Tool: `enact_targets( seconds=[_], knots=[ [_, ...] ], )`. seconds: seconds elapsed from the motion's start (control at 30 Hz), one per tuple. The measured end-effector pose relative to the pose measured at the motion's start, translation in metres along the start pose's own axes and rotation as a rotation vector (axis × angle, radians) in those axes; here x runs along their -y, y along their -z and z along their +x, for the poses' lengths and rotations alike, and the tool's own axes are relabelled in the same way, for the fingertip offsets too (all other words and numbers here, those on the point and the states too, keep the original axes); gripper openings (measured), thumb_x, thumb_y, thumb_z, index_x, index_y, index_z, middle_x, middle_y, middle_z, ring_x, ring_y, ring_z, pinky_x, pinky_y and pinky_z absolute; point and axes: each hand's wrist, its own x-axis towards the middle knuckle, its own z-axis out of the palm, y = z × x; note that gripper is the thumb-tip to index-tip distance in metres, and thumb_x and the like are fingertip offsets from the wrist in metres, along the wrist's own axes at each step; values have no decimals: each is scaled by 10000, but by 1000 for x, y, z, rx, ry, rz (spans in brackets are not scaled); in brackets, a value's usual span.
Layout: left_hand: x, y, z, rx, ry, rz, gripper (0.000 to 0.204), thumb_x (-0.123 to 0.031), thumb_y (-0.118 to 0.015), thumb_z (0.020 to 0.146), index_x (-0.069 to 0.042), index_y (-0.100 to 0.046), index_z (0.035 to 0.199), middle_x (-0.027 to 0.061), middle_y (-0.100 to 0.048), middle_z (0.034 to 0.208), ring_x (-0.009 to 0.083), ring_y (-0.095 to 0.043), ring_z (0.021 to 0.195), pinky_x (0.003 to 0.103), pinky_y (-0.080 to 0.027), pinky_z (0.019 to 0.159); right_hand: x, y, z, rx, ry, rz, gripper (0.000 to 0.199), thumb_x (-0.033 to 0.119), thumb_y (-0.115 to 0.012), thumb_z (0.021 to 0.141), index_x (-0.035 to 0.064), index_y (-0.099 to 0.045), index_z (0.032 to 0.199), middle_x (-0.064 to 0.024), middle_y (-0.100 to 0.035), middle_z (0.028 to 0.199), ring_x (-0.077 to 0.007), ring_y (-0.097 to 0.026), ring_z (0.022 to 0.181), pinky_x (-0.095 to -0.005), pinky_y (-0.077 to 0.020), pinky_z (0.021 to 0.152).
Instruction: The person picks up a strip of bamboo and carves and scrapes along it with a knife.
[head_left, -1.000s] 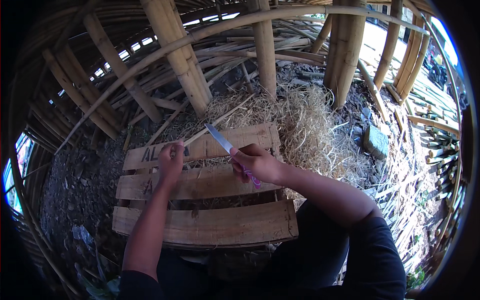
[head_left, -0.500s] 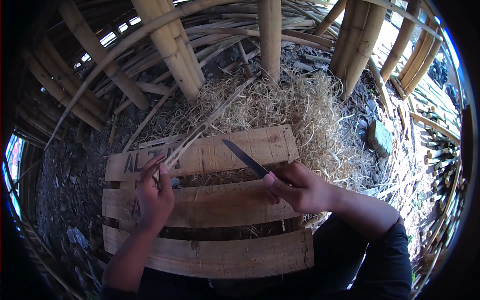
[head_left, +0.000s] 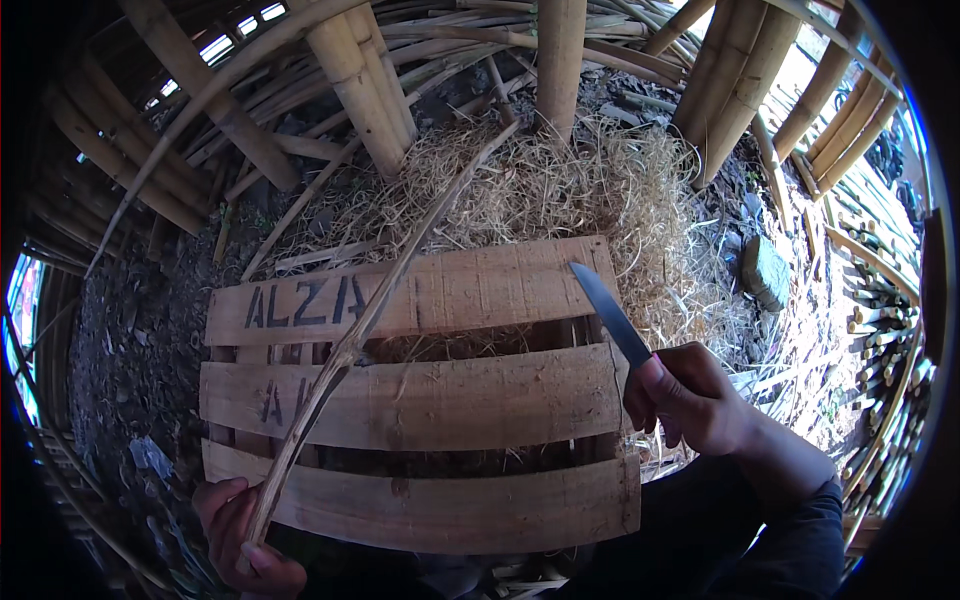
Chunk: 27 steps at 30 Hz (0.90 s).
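Note:
A long, thin bamboo strip (head_left: 350, 346) slants across a slatted wooden crate (head_left: 480, 392), its far end over a heap of shavings. My left hand (head_left: 240, 538) grips the strip's near end, at the crate's lower left corner. To the right of the crate, my right hand (head_left: 690, 398) is closed around a knife (head_left: 612, 315). The blade points up and left, over the crate's right end and apart from the strip. The knife's handle is mostly hidden in the fingers.
Curly bamboo shavings (head_left: 620, 190) cover the ground beyond the crate. Thick bamboo posts (head_left: 560, 70) rise behind them. A stone block (head_left: 766, 272) lies at the right, near stacked bamboo poles (head_left: 880, 340). Dark ground with leaf litter (head_left: 140, 340) stretches along the left.
My left hand has moved down and left, now at the strip's near end, and more of the strip lies over the crate. The knife has moved right, away from the strip.

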Motion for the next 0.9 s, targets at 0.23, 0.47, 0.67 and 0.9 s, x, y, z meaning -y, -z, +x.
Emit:
enact_targets(
  seconds=[0.23,0.47,0.67,0.9],
  knots=[
    [-9,4,-37,114,80,8,446,-247,-390,906,138,-596,998,269,-615,965,399,-595,949,474,-477,839,-1,-13,-42,-125,-71,-2,612,478,-354,1017,19,-578,681,-33,-557,582,-92,-521,468,-248,-405,449],
    [-45,12,-47,143,253,-140,312,-138,-513,884,108,-599,1056,225,-620,1014,365,-596,990,440,-493,847,31,-35,-74,-146,70,-29,584,462,-365,1021,18,-570,701,-39,-557,604,-93,-508,463,-243,-401,442],
    [-59,13,-48,273,250,-12,340,15,-571,828,55,-580,1166,198,-607,1049,338,-602,996,416,-499,848,54,-49,-102,-138,61,-25,561,439,-379,1024,28,-567,692,-41,-544,596,-108,-509,507,-270,-410,486],
    [-60,5,-68,490,484,12,479,-24,-562,869,-1,-432,1330,257,-599,1049,408,-619,947,436,-497,808,69,-64,-124,-38,108,-128,515,383,-419,1024,10,-559,697,-49,-520,583,-122,-494,517,-302,-396,511]
  ],
)
